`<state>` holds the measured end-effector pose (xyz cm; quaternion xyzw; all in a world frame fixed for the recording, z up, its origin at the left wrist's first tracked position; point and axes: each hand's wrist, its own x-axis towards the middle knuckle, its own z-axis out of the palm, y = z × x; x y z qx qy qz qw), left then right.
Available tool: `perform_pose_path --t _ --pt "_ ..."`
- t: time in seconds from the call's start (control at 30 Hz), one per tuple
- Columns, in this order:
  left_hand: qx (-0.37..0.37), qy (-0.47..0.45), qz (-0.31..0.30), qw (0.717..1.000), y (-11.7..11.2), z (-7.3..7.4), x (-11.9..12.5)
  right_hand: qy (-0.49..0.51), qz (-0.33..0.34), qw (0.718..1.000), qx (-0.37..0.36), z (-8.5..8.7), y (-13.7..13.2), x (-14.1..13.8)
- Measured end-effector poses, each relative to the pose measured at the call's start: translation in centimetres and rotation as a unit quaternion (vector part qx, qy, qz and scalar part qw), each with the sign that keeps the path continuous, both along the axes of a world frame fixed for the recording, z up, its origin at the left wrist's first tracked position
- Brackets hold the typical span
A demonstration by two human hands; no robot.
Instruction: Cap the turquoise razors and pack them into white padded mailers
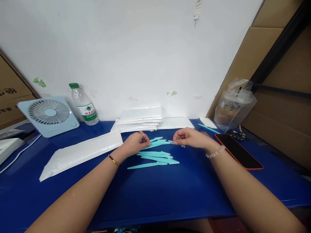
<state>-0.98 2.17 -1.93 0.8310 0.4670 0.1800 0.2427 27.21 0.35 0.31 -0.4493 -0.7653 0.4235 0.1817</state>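
My left hand (136,142) is closed on a turquoise eyebrow razor (158,143), pinching it with thumb and fingertips so that its tip points right. My right hand (189,137) pinches a small translucent piece, which looks like a blade cover (171,142), right by that tip. Whether the two pieces touch, I cannot tell. Below and behind the held razor, several more turquoise razors (155,154) lie in a loose pile on the blue table (150,194). One lone razor (209,128) rests farther right, behind my right wrist.
A white padded mailer (82,153) lies left, with a stack of mailers (141,114) against the wall. Back left stand a light blue fan (50,115) and a water bottle (85,106). To the right are a phone (239,152) and a bagged drink cup (232,108).
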Motion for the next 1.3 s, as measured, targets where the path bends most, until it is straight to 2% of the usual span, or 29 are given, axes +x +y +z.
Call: perform_pose_path --t 0.2,0.5,0.63,0.77,0.93,1.03,1.13,1.23,1.3 --pt "0.018 -0.013 -0.012 1.0 -0.4 -0.2 0.7 0.026 -0.012 0.999 0.023 -0.1 -0.7 -1.8" --pt "-0.017 -0.021 0.021 0.999 0.4 -0.1 0.0 0.026 -0.021 0.999 0.012 0.1 0.3 0.4" --pt "-0.022 -0.032 0.014 0.999 -0.1 0.1 0.5 0.026 -0.02 0.999 0.019 -0.2 -0.1 -0.7" --pt "-0.01 -0.034 0.014 0.999 -0.2 -0.3 0.7 0.021 -0.03 0.998 0.043 -0.3 -0.5 -1.8" --pt "0.015 0.022 0.052 0.998 0.7 -1.1 -0.1 -0.064 -0.121 0.98 0.144 -0.2 0.3 0.0" --pt "0.067 0.045 0.057 0.995 0.5 -0.7 -0.1 -0.152 -0.145 0.962 0.174 -0.6 0.8 1.1" --pt "0.099 0.048 0.009 0.994 -0.6 0.1 0.5 -0.216 -0.138 0.949 0.185 -1.2 0.9 0.7" --pt "0.081 0.069 -0.082 0.991 -1.6 0.6 1.1 -0.273 -0.124 0.93 0.211 -1.8 0.8 -0.4" --pt "0.071 0.084 -0.104 0.989 -1.9 0.6 1.3 -0.305 -0.122 0.914 0.236 -2.0 0.7 -1.0"
